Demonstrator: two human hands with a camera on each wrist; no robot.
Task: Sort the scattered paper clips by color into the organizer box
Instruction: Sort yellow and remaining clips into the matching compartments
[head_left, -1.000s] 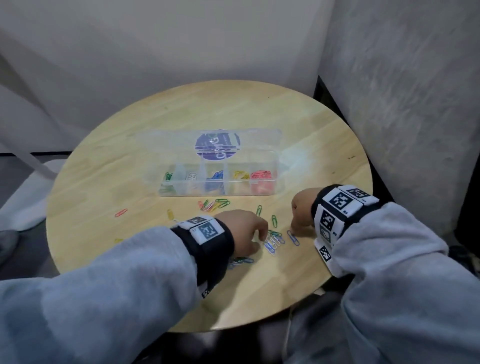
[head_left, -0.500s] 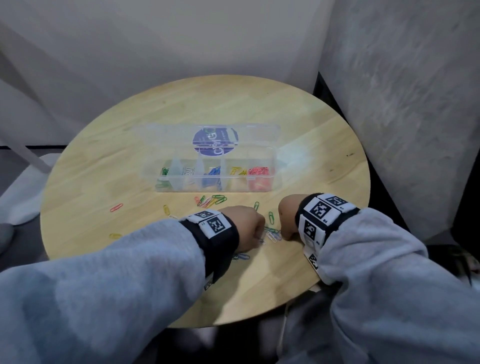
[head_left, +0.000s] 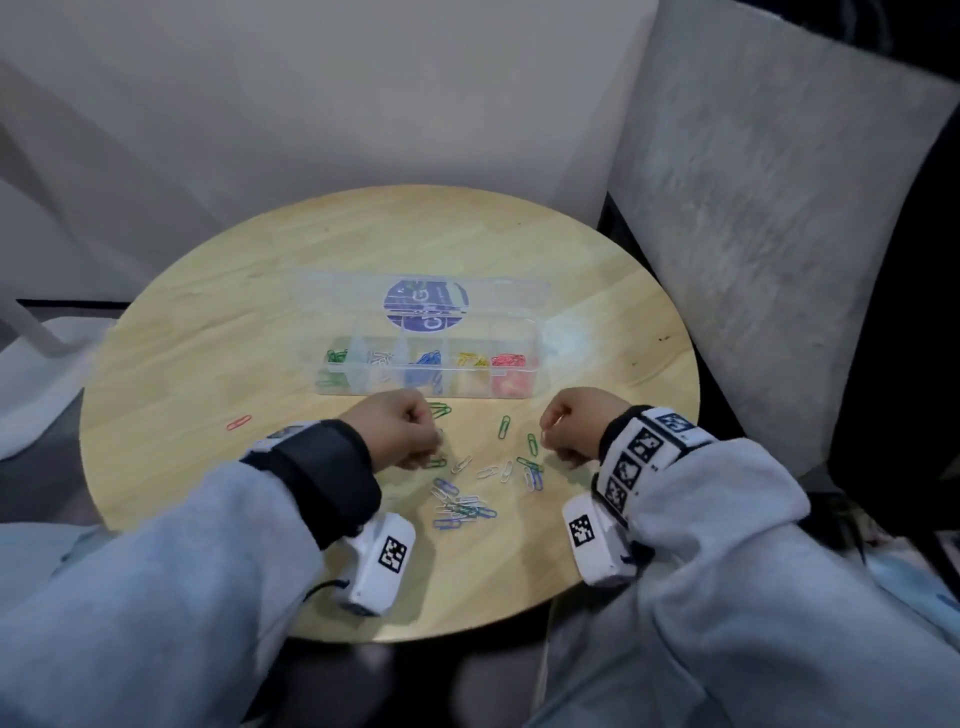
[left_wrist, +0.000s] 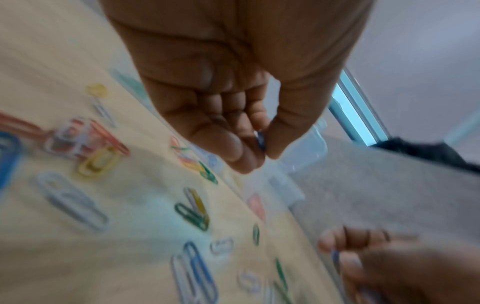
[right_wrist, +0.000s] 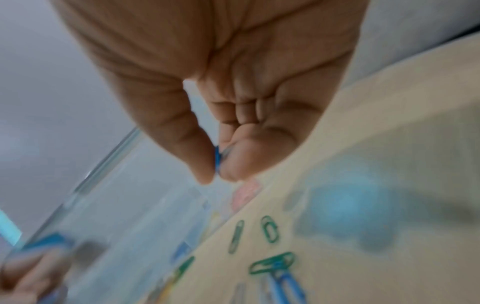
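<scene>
The clear organizer box stands open mid-table, with green, white, blue, yellow and red clips in separate compartments. Loose paper clips in green, blue and white lie scattered just in front of it. My left hand hovers above them near the box's front, and thumb and forefinger pinch a blue clip. My right hand is raised at the right of the scatter and pinches another blue clip. On both hands the other fingers are curled into the palm.
The round wooden table carries a lone red clip at the left. More red, yellow and white clips lie under my left wrist. A grey wall stands close on the right, and the table's front edge is near my forearms.
Both hands have come up off the clip pile and moved apart, toward the box. Each now has a blue clip pinched in it.
</scene>
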